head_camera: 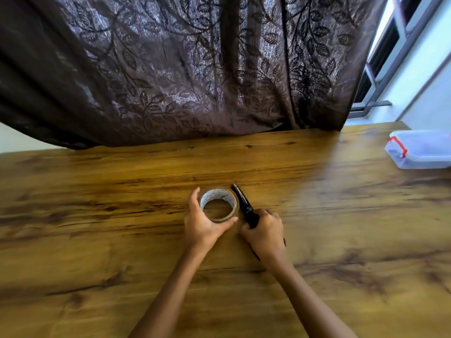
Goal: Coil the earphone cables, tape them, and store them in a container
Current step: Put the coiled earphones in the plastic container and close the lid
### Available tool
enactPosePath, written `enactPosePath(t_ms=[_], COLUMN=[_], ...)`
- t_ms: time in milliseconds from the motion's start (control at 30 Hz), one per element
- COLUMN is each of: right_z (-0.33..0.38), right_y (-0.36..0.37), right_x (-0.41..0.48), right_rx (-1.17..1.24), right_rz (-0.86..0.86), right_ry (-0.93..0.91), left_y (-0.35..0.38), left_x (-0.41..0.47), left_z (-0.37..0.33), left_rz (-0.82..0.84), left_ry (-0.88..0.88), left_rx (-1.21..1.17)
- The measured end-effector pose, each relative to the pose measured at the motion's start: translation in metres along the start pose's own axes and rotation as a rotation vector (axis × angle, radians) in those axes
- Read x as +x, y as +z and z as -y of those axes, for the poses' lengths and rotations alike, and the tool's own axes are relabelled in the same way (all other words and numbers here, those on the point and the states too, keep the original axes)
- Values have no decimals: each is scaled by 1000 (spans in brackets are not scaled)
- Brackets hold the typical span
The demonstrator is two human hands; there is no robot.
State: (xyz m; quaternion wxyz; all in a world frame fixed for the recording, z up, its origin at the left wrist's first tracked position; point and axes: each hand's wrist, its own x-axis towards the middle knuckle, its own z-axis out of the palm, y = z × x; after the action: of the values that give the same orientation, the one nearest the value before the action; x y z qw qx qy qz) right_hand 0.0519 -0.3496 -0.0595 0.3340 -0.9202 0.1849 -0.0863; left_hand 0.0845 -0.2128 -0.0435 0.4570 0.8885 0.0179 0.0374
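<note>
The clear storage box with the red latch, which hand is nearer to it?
Right. The right hand grips black scissors at the table's middle, on the side toward the storage box at the far right edge. The left hand, curled around the tape roll, sits farther away.

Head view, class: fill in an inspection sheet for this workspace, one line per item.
Surface: wooden table, mostly bare.
Job's things: tape roll lying flat; clear container with red latch, lid on, far right.
Clutter: nothing seen.
Hands: left hand curled around the roll; right hand gripping black scissors, blades closed, pointing away beside the roll.
Cables: nothing seen; no earphones in view.
Surroundings: dark leaf-patterned curtain behind the table; window at right.
</note>
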Motion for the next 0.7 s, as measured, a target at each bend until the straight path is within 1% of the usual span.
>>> enactPosePath(t_ms=[167, 300, 367, 500, 700], right_z=[-12, -28, -39, -78, -169], right_y=[-33, -82, -111, -173, -248], right_x=[18, 37, 46, 65, 82], right_rx=[176, 253, 254, 239, 126], right_rz=[-132, -260, -325, -449, -588], right_ry=[4, 1, -23, -11, 24], left_y=[16, 42, 61, 111, 193], left_x=[7, 14, 14, 10, -4], left_z=[-30, -68, -91, -141, -208], left_rz=[12, 35, 65, 133, 314], left_ry=[54, 151, 193, 291, 375], left_rx=[-22, -42, -63, -113, -166])
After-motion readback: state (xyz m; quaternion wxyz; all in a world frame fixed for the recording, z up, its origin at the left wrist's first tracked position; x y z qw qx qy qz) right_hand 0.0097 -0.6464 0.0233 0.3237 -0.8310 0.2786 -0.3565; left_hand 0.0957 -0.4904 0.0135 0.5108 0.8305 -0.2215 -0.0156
